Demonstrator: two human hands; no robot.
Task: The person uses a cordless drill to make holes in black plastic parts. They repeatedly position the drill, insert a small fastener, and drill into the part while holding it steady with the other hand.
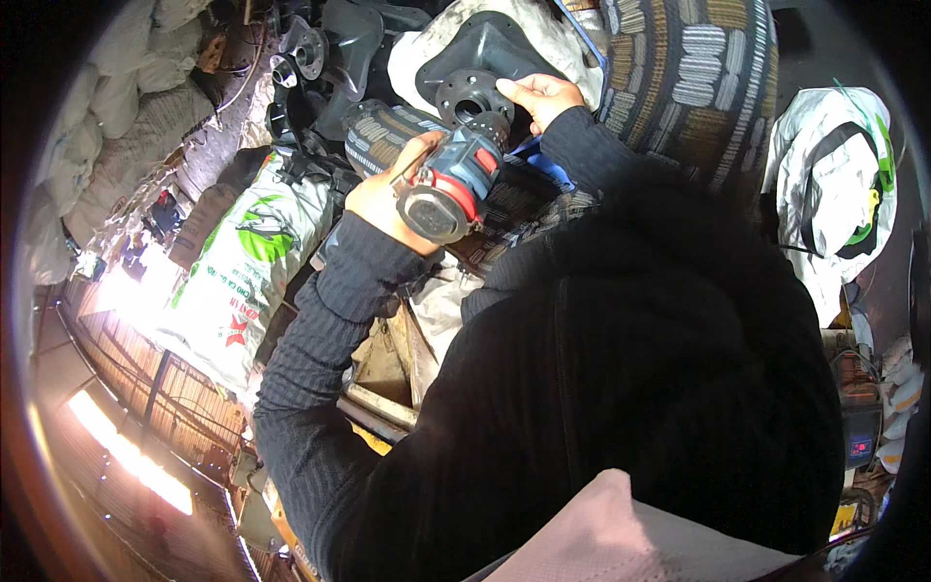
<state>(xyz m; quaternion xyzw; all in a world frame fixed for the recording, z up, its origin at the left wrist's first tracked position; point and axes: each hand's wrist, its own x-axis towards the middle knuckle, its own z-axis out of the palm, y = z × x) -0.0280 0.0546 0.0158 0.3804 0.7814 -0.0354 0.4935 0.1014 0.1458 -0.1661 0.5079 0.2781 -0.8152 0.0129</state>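
1. The left hand (383,194) is wrapped tight around the grip of a blue and black cordless power driver with a red band round its back end (448,189). Fingers are fully closed on it, so that hand has a proper hold of the tool.
2. The driver points up and away from the person. Its round grey rear cap faces the camera and its nose goes straight into the middle of a dark grey round metal flange with a ring of bolt holes (471,98).
3. That flange looks like a thick cast disc with a raised hub and an open bore in the centre. It sits on a bigger black moulded blade-like part (490,48) that fans out behind it, top centre of the view.
4. The right hand (539,97) is on the right edge of the flange. The thumb lies along the rim and the fingers curl behind it. It's partly closed, and I can't tell how firmly it grips.
5. Both forearms are in black ribbed knit sleeves (320,330).
6. More dark flanged parts (301,53) are piled to the upper left.
7. A white woven sack with green and red print (242,262) lies just left of the left forearm.
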